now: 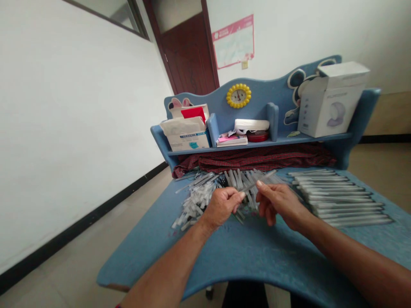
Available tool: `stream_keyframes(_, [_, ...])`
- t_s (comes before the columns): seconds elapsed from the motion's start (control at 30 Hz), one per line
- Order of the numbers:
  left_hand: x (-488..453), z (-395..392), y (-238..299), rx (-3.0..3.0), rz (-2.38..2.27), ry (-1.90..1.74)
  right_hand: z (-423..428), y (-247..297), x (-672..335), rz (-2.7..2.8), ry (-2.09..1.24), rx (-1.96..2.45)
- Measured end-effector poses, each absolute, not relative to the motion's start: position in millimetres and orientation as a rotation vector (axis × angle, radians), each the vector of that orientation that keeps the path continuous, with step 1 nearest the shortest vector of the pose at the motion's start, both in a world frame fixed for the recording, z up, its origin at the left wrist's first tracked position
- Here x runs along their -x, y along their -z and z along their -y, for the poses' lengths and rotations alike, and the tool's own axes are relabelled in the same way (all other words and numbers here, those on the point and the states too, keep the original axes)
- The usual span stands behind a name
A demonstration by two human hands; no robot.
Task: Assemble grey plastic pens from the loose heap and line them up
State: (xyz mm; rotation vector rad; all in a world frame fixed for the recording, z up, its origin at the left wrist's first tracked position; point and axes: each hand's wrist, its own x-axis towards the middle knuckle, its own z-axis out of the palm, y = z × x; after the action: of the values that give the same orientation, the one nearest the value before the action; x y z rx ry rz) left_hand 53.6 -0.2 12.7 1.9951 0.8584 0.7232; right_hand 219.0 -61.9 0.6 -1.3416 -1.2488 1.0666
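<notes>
Over the middle of the blue desk, my left hand [223, 206] pinches the near end of a thin clear pen [252, 186] between thumb and fingers. My right hand [278, 201] is closed around the same pen farther along, its thumb against the barrel; the fingers are slightly blurred. Beneath and behind both hands lies a loose heap of clear pen parts [196, 200], some looking like caps and tubes. To the right of my right hand, pens with dark tips [346, 197] lie side by side in a row.
The blue desk [154, 244] has a raised shelf at its back. On it stand a white box [334, 102], a carton with papers [188, 139] and a red round tin [257, 136]. Folded checked cloth [250, 159] lies under the shelf. A white wall [80, 107] is at left.
</notes>
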Motion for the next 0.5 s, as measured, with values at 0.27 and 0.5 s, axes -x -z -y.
stream_keyframes(0.27, [-53.9, 1.5, -15.8, -2.098, -0.886, -0.602, 70.7, 0.6, -221.4, 2.087, 0.464, 1.702])
stream_keyframes(0.5, [-47.5, 2.6, -24.1, -2.227, -0.837, -0.491, 76.6, -24.5, -233.3, 2.217, 0.517, 1.959])
